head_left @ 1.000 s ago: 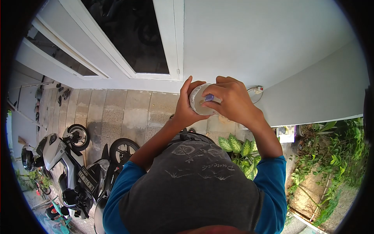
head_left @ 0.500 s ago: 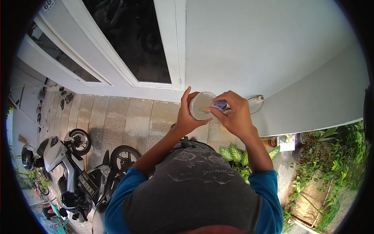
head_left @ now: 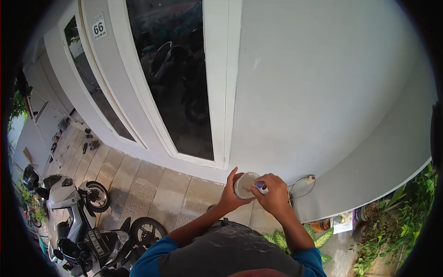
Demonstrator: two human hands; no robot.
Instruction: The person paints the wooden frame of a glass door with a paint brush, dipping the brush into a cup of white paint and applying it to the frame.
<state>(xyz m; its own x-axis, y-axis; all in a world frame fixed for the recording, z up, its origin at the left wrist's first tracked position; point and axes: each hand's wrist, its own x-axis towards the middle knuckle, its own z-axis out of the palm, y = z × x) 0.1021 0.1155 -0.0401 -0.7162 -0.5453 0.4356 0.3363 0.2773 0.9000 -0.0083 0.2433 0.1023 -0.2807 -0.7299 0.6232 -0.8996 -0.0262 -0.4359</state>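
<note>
A round, pale tub [head_left: 243, 187] with greyish contents is held in front of my body, near the foot of the wall. My left hand [head_left: 229, 195] wraps round its left side and underside, with the thumb up along the rim. Over the right edge of the tub, my right hand [head_left: 273, 195] pinches a small purple and white object [head_left: 260, 186]. The lower end of that object points into the tub; its exact shape is hidden by my fingers.
Ahead rises a pale wall [head_left: 314, 92] with a dark glass door [head_left: 180, 87] to its left. A white socket with a cable [head_left: 311, 178] is low on the wall. Motorcycles [head_left: 78, 217] stand at the lower left, and leafy plants [head_left: 392, 231] grow at the right.
The view has tilted up, showing more wall and door. Both hands and the tub now appear lower in the picture. Their grips look the same.
</note>
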